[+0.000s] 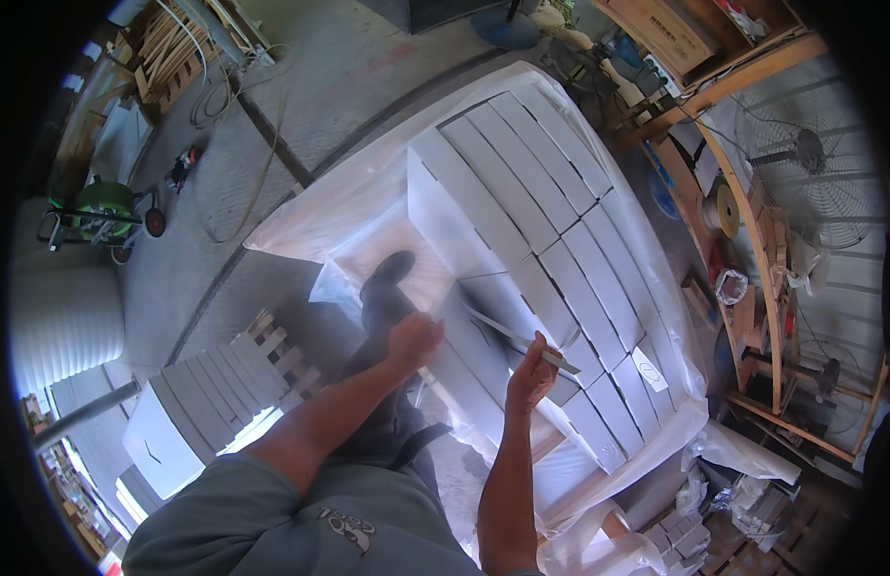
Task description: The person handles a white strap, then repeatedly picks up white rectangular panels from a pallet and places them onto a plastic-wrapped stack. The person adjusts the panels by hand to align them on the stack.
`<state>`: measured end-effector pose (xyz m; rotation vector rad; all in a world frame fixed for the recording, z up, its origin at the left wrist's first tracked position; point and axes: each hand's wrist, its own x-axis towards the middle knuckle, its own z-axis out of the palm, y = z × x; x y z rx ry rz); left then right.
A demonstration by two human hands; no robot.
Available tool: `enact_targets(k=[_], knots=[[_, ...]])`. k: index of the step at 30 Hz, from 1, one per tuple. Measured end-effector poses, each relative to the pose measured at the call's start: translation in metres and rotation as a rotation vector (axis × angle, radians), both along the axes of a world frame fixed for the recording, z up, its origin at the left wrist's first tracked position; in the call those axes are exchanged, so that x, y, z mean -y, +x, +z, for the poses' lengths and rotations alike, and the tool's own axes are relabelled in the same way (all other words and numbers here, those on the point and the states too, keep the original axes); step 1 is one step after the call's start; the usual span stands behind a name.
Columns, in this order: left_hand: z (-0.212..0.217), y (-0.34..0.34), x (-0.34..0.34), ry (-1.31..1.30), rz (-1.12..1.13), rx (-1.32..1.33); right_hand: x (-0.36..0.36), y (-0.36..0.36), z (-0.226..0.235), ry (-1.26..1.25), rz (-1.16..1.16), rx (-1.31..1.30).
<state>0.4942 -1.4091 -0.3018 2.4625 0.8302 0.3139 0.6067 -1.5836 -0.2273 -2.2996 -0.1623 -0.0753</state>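
A large stack of flat white boxes (550, 221) stands on translucent plastic sheeting in front of me. My left hand (416, 342) is closed at the left edge of a nearer white box (474, 357); its fingertips are partly hidden. My right hand (533, 372) is closed on a thin pale strip (562, 362), which slants from the upper left to the lower right over the near part of the stack. Just beyond the nearer box is a dark gap (498, 296). Whether the strip is loose or part of a box, I cannot tell.
Plastic sheeting (320, 230) spreads around the stack. More white boxes (195, 413) sit by a wooden pallet (277, 350) at left. A green-wheeled cart (104, 206) stands farther left. Wooden shelving (752, 250) and a fan (800, 154) are at right. A cable (262, 182) crosses the floor.
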Motion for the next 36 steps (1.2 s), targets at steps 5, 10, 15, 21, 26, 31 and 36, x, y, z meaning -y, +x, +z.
enact_targets(k=[5,10,15,21,26,31,36], knots=[[-0.002,-0.001,0.001,0.026,-0.002,0.022,0.012,-0.003,0.013,0.430,0.017,-0.589],[-0.001,-0.006,-0.001,-0.004,-0.015,0.010,-0.016,-0.026,0.026,0.511,0.259,-0.327],[-0.001,-0.013,-0.002,-0.010,-0.033,0.003,-0.005,-0.024,0.035,-0.045,0.306,-0.409],[-0.004,-0.020,-0.002,0.088,-0.016,0.096,0.002,-0.012,0.030,0.444,0.174,-0.370],[-0.007,-0.025,-0.002,0.014,0.016,0.080,0.022,-0.029,0.034,0.594,-0.198,-0.518],[-0.009,-0.030,-0.001,-0.031,0.022,0.012,0.017,-0.116,0.049,0.267,-0.121,-0.543],[-0.009,-0.029,-0.003,-0.010,0.008,0.013,-0.007,-0.075,0.055,0.247,-0.053,-0.552]])
